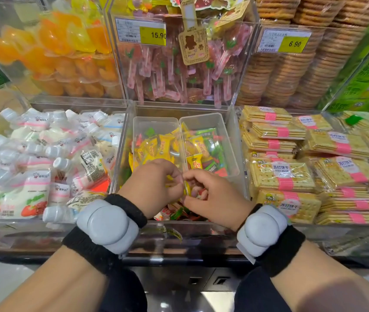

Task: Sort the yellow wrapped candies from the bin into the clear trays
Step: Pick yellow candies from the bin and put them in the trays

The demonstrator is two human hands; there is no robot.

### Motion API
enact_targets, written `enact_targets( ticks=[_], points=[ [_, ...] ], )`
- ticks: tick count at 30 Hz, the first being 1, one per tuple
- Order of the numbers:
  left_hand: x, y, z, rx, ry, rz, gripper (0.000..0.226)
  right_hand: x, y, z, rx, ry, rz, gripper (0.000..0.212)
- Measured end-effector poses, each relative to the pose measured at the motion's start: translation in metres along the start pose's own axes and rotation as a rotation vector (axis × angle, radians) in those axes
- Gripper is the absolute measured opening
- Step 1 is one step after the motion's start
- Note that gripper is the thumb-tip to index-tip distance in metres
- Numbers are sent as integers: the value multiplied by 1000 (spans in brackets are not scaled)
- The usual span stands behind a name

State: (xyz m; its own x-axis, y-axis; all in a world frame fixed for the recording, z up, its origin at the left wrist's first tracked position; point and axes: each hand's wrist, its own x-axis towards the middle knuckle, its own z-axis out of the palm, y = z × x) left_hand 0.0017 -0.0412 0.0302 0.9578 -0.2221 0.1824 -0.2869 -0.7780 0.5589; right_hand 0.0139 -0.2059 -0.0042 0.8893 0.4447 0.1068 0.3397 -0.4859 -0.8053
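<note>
Both hands met over the near part of the central clear bin. The left hand had its fingers curled in, and its fingertips touched those of the right hand, which was curled the same way. Between them they pinched a yellow wrapped candy, of which only a thin edge showed. Whether the right hand held more wrappers under its fingers could not be told. Each wrist wore a grey device on a black band. At 12 o'clock from the hands, 2 clear trays stood side by side and touching inside the bin, on top of loose red, green and yellow sweets. The left tray held a heap of yellow candies. The right tray held a few yellow ones beside green wrapped pieces. At 9 o'clock from the bin lay white capped drink pouches. At 3 o'clock lay stacks of soda cracker packs with pink bands. Above these, 3 more bins stood at 11, 12 and 1 o'clock from the trays: orange jelly cups, pink lollipops behind a 15.90 price tag, and round biscuits behind a 6.90 price tag.
</note>
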Motion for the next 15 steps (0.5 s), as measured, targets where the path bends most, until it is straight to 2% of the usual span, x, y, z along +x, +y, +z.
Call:
enact_targets(
  ticks=[4, 10, 13, 15],
  points=[
    [4, 7, 3, -147, 28, -53, 4, 0, 0, -6, 66, 42, -2, 34],
    [15, 17, 8, -282, 106, -18, 4, 5, -4, -25, 248, 181, 31, 31],
    [23, 21, 12, -356, 138, 7, 8, 8, -6, -39, 339, 251, 23, 30],
    [28, 24, 15, -370, 150, 41, 18, 12, -6, -47, 311, 290, 11, 26]
  ],
)
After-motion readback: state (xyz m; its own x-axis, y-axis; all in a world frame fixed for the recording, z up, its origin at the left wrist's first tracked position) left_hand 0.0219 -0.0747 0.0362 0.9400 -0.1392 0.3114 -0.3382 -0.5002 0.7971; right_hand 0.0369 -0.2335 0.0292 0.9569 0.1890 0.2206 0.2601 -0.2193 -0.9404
